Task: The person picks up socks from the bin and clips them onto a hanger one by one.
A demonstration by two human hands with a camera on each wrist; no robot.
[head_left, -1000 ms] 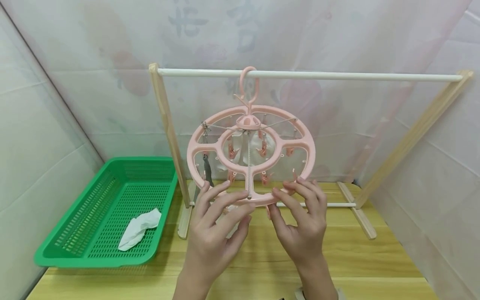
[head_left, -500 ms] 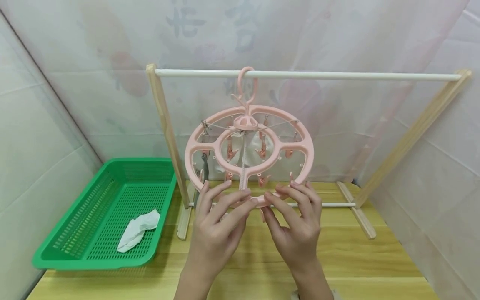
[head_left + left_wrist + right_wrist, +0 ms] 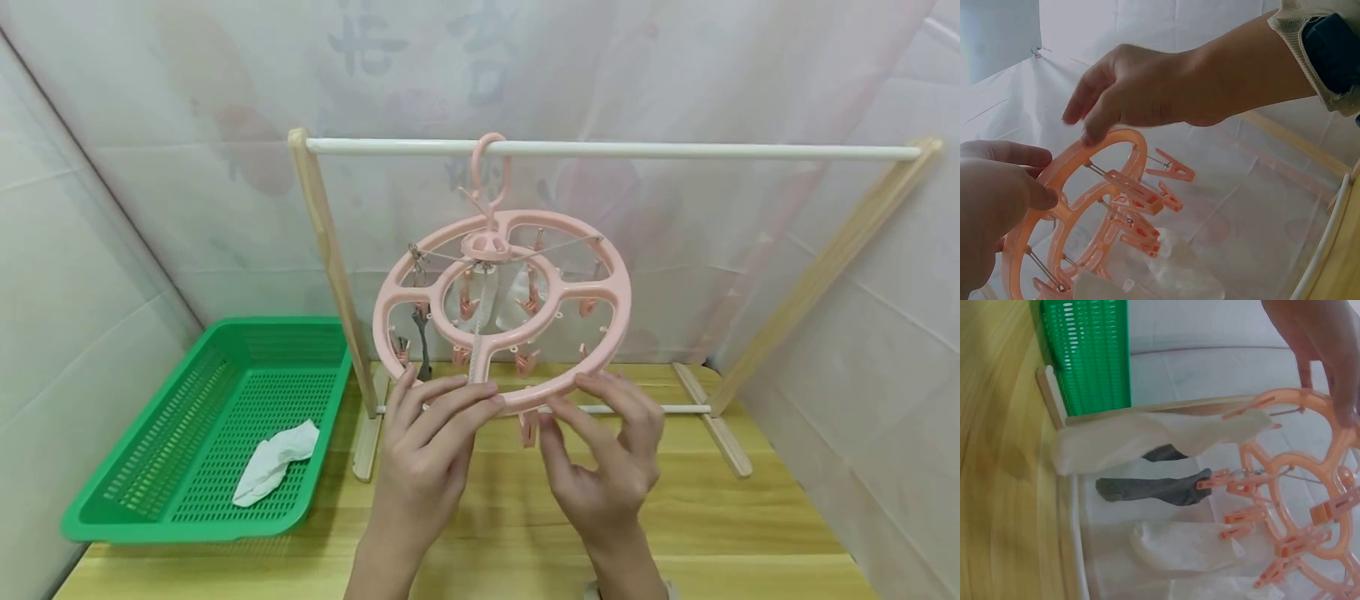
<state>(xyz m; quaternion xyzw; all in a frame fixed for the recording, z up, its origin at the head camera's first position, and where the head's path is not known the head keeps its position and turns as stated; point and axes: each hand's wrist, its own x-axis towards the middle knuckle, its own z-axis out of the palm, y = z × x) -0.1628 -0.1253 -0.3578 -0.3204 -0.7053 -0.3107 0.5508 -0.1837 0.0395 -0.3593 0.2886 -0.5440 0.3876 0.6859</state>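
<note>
A pink round clip hanger [image 3: 617,292] hangs by its hook from the white rod [image 3: 712,152] of a wooden rack. My left hand [image 3: 450,408] pinches the near rim left of the spoke, thumb pressed on the ring in the left wrist view [image 3: 991,194]. My right hand [image 3: 600,408] holds the near rim further right, fingers over the top [image 3: 1141,94]. A pink clip [image 3: 528,425] dangles between the hands. A grey sock [image 3: 1154,487] and white socks [image 3: 1160,437] hang from clips under the hanger [image 3: 1285,399].
A green slatted basket [image 3: 270,319] stands at the left on the wooden table [image 3: 750,517], with one white sock [image 3: 273,458] lying in it. The rack's wooden legs [image 3: 825,267] slope down at both ends. White sheeting closes off the back and sides.
The hanger has turned, its near spoke swinging to the left. My right hand has slid right along the rim and a clip now hangs in sight between the hands.
</note>
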